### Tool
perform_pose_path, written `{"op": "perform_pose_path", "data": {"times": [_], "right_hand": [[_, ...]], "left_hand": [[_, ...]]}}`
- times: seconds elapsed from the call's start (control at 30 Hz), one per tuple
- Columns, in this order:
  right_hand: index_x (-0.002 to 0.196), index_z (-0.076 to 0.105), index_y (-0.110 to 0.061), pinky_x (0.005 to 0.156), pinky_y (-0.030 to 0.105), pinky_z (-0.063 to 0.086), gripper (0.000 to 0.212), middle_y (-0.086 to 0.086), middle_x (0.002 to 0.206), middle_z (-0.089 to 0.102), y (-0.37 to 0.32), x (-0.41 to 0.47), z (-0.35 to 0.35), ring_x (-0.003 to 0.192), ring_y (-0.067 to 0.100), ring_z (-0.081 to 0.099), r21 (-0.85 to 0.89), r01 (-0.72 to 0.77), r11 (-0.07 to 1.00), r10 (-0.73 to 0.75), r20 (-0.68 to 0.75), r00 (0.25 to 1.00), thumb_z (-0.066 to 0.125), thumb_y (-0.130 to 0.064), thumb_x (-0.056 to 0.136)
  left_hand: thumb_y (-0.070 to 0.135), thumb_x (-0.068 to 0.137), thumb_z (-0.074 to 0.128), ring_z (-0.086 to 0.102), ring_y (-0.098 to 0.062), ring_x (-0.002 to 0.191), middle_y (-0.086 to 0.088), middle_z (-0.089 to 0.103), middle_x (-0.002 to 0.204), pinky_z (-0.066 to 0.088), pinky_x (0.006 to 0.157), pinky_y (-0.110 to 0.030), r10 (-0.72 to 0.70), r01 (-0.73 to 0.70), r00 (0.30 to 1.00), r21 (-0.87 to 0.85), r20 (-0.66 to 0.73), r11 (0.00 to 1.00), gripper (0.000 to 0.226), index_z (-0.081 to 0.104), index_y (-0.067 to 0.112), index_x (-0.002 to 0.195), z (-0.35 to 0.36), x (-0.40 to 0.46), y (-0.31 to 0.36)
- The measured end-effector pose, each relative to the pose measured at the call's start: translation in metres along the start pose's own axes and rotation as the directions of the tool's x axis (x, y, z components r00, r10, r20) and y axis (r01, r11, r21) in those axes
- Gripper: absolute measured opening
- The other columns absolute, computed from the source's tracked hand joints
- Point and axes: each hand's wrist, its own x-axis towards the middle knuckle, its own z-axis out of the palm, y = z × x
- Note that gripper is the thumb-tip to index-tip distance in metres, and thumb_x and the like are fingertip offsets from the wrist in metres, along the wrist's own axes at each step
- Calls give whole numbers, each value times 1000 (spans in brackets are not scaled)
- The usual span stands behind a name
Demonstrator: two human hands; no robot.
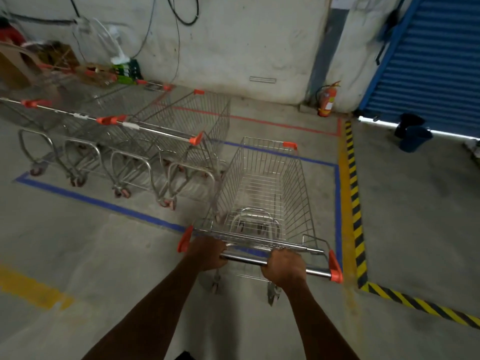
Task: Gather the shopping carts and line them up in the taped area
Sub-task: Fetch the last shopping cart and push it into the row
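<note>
A steel wire shopping cart [262, 193] with orange corner caps stands straight ahead of me, its basket inside the blue taped area [98, 202] at the right end. My left hand [207, 253] and my right hand [284, 267] both grip its chrome handle bar [246, 259]. To the left, several carts [135, 141] of the same kind stand side by side in a row inside the tape, handles toward me. The held cart sits just right of that row, close to the nearest one.
A yellow-and-black hazard stripe [354, 198] runs along the right of the tape. Red floor tape [259, 122] marks another box behind. A fire extinguisher [327, 100] stands by the back wall, a blue roller shutter [428, 61] at right, clutter and cardboard [52, 61] at back left.
</note>
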Motion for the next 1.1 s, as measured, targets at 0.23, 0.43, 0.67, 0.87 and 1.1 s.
{"op": "perform_pose_path", "data": {"times": [0.23, 0.43, 0.67, 0.87, 1.1], "right_hand": [[108, 69, -21, 85, 36, 52, 50, 4, 108, 71, 19, 83, -16, 101, 26, 69, -16, -60, 998, 60, 12, 998, 53, -59, 82], [104, 71, -19, 83, 38, 53, 46, 4, 105, 74, 16, 165, -41, 99, 28, 70, 10, -132, 991, 131, 30, 991, 55, -55, 80], [101, 71, -20, 81, 36, 54, 47, 2, 100, 74, 0, 260, -68, 96, 25, 70, 64, -213, 975, 211, 39, 977, 55, -58, 78], [96, 70, -19, 77, 34, 52, 47, 1, 95, 74, -5, 335, -80, 91, 24, 71, 40, -245, 969, 245, 0, 969, 52, -59, 79], [93, 70, -19, 74, 33, 53, 47, 2, 92, 73, -7, 391, -86, 88, 25, 72, 14, -263, 965, 263, -30, 964, 51, -59, 79]], "left_hand": [[54, 84, 57, 68, -21, 100, 1, 73, 104, 49, 81, -33, 53, -53, 998, 1, 30, 999, 35, 70, 26, 101, -20, 85, -17], [53, 85, 57, 66, -22, 105, 2, 72, 109, 48, 84, -34, 123, -127, 988, 33, 90, 991, 39, 69, 25, 110, -46, 173, -53], [51, 81, 51, 68, -26, 100, -4, 72, 104, 52, 86, -36, 190, -196, 972, 30, 140, 980, 42, 70, 22, 105, -78, 270, -108], [50, 88, 55, 68, -25, 101, -4, 72, 105, 50, 89, -36, 256, -264, 960, 64, 114, 962, 38, 70, 22, 108, -94, 345, -147], [51, 87, 59, 70, -24, 94, -2, 74, 97, 52, 83, -35, 258, -263, 960, 35, 109, 964, 38, 71, 22, 108, -110, 398, -173]]}}
